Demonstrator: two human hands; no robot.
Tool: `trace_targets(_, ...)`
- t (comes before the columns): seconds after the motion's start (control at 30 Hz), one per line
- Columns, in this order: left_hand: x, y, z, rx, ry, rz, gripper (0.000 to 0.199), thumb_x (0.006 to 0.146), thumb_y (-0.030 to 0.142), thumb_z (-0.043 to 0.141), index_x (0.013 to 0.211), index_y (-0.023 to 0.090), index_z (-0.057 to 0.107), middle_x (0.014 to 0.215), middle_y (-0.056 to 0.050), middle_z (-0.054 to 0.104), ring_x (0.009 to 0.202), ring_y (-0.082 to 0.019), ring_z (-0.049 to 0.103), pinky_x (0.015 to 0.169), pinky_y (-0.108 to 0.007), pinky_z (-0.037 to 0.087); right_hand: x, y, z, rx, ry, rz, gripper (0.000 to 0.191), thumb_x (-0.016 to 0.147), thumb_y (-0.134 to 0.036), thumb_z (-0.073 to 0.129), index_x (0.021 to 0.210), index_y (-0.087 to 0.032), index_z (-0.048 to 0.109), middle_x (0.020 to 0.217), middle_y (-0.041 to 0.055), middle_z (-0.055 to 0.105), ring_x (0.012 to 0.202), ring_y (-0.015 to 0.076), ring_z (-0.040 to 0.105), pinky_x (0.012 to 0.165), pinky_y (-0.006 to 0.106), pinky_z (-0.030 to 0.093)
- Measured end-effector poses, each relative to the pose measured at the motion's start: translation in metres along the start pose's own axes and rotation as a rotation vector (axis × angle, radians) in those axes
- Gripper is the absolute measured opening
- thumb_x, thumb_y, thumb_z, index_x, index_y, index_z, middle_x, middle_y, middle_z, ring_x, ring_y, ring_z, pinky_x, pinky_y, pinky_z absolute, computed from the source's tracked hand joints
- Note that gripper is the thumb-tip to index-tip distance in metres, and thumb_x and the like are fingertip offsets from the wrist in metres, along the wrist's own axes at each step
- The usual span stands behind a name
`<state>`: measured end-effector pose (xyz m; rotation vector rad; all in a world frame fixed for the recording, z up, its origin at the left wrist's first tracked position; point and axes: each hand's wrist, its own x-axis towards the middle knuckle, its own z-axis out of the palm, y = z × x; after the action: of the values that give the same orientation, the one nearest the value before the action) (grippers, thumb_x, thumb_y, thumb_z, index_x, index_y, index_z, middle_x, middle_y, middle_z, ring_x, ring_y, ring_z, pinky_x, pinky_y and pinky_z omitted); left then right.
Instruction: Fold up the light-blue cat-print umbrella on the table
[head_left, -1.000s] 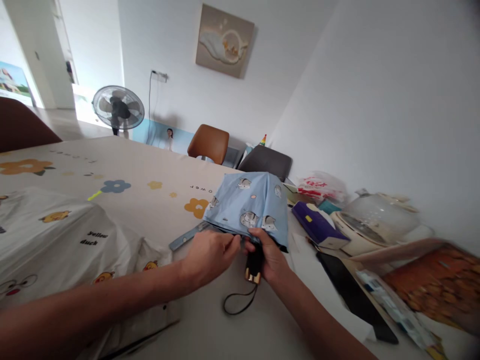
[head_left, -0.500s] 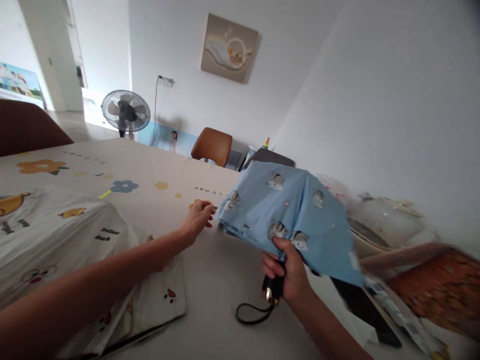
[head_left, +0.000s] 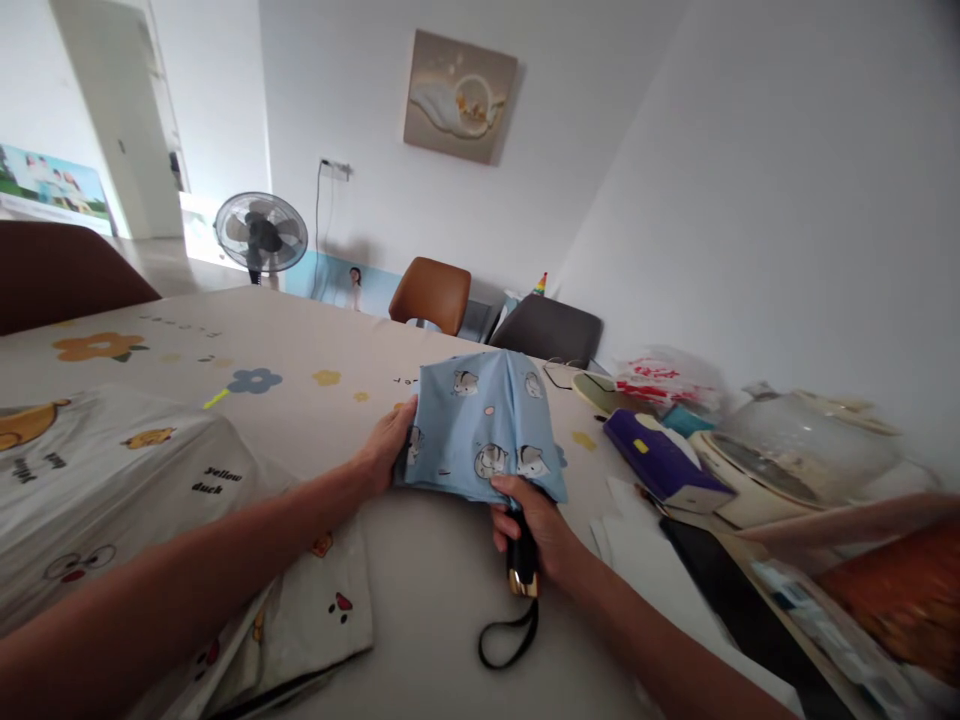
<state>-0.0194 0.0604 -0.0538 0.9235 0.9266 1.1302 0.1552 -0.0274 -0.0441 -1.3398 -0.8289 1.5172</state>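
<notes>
A light blue umbrella (head_left: 480,425) with printed animal faces is folded loosely above the table, its canopy pointing away from me. My right hand (head_left: 529,525) is wrapped round its black handle, thumb on the canopy's lower edge; a black wrist strap hangs below the gold-coloured handle end. My left hand (head_left: 391,440) touches the canopy's left edge, with its fingertips partly hidden behind the fabric. Beside my left forearm lies a white cloth (head_left: 247,480) with yellow duck prints.
The table (head_left: 330,340) has a flower-print cover. At right are a purple box (head_left: 664,460), a clear-lidded pot (head_left: 787,445), a plastic bag (head_left: 660,380), white paper, a dark flat object and glasses. Beyond stand a fan (head_left: 261,232) and chairs (head_left: 431,295).
The umbrella has moved left with my right hand, and its canopy looks narrower. My left hand, which was beside the canopy, now touches its left edge.
</notes>
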Motion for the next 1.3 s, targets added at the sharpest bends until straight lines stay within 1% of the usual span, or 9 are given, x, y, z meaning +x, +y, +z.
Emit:
trace_targets(0.1, 0.003, -0.003, -0.003, -0.074, -0.017, -0.04, 0.043, 0.065, 0.053, 0.059, 0.089, 0.017, 0.062, 0.076, -0.005, 0.067, 0.061, -0.016, 0.062, 0.055, -0.027, 0.049, 0.01, -0.003, -0.001, -0.031, -0.012, -0.019, 0.026, 0.069, -0.035, 0.057, 0.053, -0.018, 0.046, 0.035, -0.0069, 0.04, 0.028, 0.0073, 0.036, 0.035, 0.023, 0.042)
trace_targets(0.23, 0.008, -0.006, -0.007, -0.028, 0.08, -0.007, 0.036, 0.058, 0.043, 0.068, 0.082, 0.016, 0.061, 0.055, 0.001, 0.06, 0.045, -0.011, 0.054, 0.044, -0.022, 0.041, 0.017, 0.0, -0.009, 0.052, -0.118, -0.032, 0.031, 0.073, -0.036, 0.054, 0.049, -0.018, 0.045, 0.032, -0.0073, 0.035, 0.027, 0.0067, 0.032, 0.035, 0.022, 0.042)
trace_targets(0.53, 0.009, -0.005, -0.009, 0.22, 0.234, 0.078, 0.03, 0.064, 0.041, 0.059, 0.078, 0.014, 0.061, 0.056, 0.002, 0.058, 0.049, -0.011, 0.051, 0.046, -0.021, 0.037, 0.018, 0.0, -0.018, 0.25, -0.265, 0.054, 0.032, 0.074, -0.037, 0.051, 0.049, -0.017, 0.046, 0.034, -0.007, 0.035, 0.027, 0.0052, 0.03, 0.033, 0.02, 0.037)
trace_targets(0.6, 0.01, -0.005, -0.012, 0.309, 0.274, 0.148, 0.032, 0.066, 0.041, 0.057, 0.083, 0.015, 0.062, 0.066, -0.001, 0.062, 0.057, -0.012, 0.054, 0.052, -0.022, 0.04, 0.018, 0.0, -0.018, 0.277, -0.281, 0.056, 0.033, 0.074, -0.037, 0.051, 0.05, -0.017, 0.046, 0.035, -0.0068, 0.036, 0.028, 0.0048, 0.031, 0.033, 0.019, 0.035)
trace_targets(0.7, 0.009, 0.001, -0.013, 0.429, 0.354, 0.354, 0.033, 0.07, 0.042, 0.052, 0.089, 0.017, 0.062, 0.08, -0.002, 0.063, 0.072, -0.014, 0.056, 0.063, -0.022, 0.041, 0.018, 0.001, -0.017, 0.278, -0.289, 0.072, 0.035, 0.075, -0.041, 0.052, 0.051, -0.017, 0.044, 0.035, -0.007, 0.035, 0.028, 0.005, 0.032, 0.032, 0.018, 0.033)
trace_targets(0.8, 0.004, 0.009, -0.007, 0.544, 0.325, 0.47, 0.036, 0.074, 0.048, 0.046, 0.08, 0.016, 0.063, 0.079, -0.003, 0.062, 0.076, -0.015, 0.054, 0.065, -0.023, 0.039, 0.018, 0.001, -0.017, 0.294, -0.283, 0.083, 0.036, 0.075, -0.046, 0.052, 0.054, -0.018, 0.044, 0.035, -0.0071, 0.037, 0.027, 0.0051, 0.032, 0.032, 0.018, 0.033)
trace_targets(1.03, -0.008, 0.014, 0.005, 0.596, 0.201, 0.156, 0.044, 0.061, 0.057, 0.058, 0.067, 0.014, 0.058, 0.055, 0.002, 0.047, 0.05, -0.01, 0.042, 0.047, -0.022, 0.031, 0.015, -0.003, -0.016, 0.311, -0.294, 0.09, 0.042, 0.074, -0.055, 0.05, 0.054, -0.019, 0.042, 0.037, -0.0074, 0.038, 0.026, 0.0053, 0.032, 0.029, 0.019, 0.031)
trace_targets(1.13, -0.011, 0.013, 0.006, 0.572, 0.151, 0.159, 0.038, 0.062, 0.052, 0.06, 0.066, 0.015, 0.055, 0.054, 0.004, 0.043, 0.048, -0.008, 0.038, 0.045, -0.02, 0.03, 0.017, -0.004, -0.017, 0.316, -0.326, 0.085, 0.047, 0.073, -0.06, 0.048, 0.052, -0.018, 0.042, 0.036, -0.0074, 0.037, 0.026, 0.0052, 0.033, 0.029, 0.019, 0.031)
trace_targets(1.3, -0.025, 0.023, 0.015, 0.424, 0.203, 0.244, 0.028, 0.069, 0.045, 0.055, 0.071, 0.018, 0.047, 0.06, 0.007, 0.039, 0.051, -0.006, 0.037, 0.045, -0.018, 0.031, 0.011, -0.001, -0.016, 0.362, -0.325, 0.014, 0.049, 0.073, -0.063, 0.046, 0.055, -0.017, 0.043, 0.041, -0.0076, 0.038, 0.029, 0.0034, 0.035, 0.031, 0.017, 0.032)
